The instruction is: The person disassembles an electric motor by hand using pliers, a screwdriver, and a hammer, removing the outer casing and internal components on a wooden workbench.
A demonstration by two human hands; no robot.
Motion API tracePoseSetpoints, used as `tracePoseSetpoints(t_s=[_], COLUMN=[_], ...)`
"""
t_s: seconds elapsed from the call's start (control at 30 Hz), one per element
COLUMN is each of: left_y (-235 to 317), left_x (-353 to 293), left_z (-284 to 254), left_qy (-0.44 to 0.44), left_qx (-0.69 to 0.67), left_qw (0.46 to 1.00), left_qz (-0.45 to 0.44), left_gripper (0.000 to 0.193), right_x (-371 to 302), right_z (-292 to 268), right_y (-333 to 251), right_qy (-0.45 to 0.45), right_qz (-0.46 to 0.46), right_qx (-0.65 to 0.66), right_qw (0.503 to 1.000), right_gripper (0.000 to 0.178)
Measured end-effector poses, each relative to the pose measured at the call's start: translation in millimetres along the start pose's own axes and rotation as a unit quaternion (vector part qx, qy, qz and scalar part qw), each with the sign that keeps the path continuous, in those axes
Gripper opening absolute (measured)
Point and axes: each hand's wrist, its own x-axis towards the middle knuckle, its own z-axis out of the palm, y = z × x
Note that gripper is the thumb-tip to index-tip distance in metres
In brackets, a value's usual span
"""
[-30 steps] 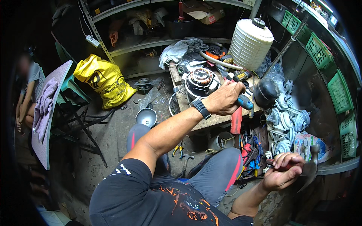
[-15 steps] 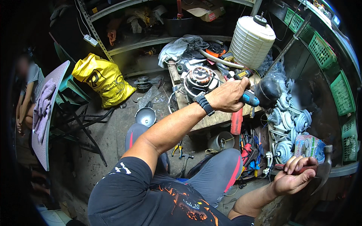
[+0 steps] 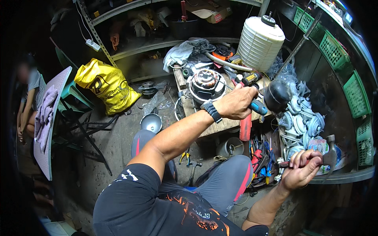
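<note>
Yellow sack (image 3: 107,87) slumps left; left hand (image 3: 236,103) grips a blue-handled tool (image 3: 255,105), right hand (image 3: 301,171) a hammer (image 3: 326,156).

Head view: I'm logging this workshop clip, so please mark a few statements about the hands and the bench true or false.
1. The right hand grips a hammer. True.
2. The left hand is bare of tools. False: it holds a blue-handled tool.
3. A motor showing copper windings sits on the wooden bench. True.
4. The yellow bag lies on the bench. False: it sits on the floor by the shelves.
5. A white ribbed container stands behind the bench. True.
</note>
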Motion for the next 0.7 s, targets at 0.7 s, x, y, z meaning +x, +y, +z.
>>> tracePoseSetpoints(t_s=[0.7], left_y=[-2.3], left_x=[-5.9], left_z=[-21.3], left_qy=[-0.031], left_qx=[0.012], left_qw=[0.999], left_qz=[-0.038], left_gripper=[0.041], right_x=[15.6], right_z=[7.5], right_y=[-67.5], right_qy=[0.140], right_qz=[-0.174], right_qx=[-0.040], right_qw=[0.974], right_gripper=[0.050])
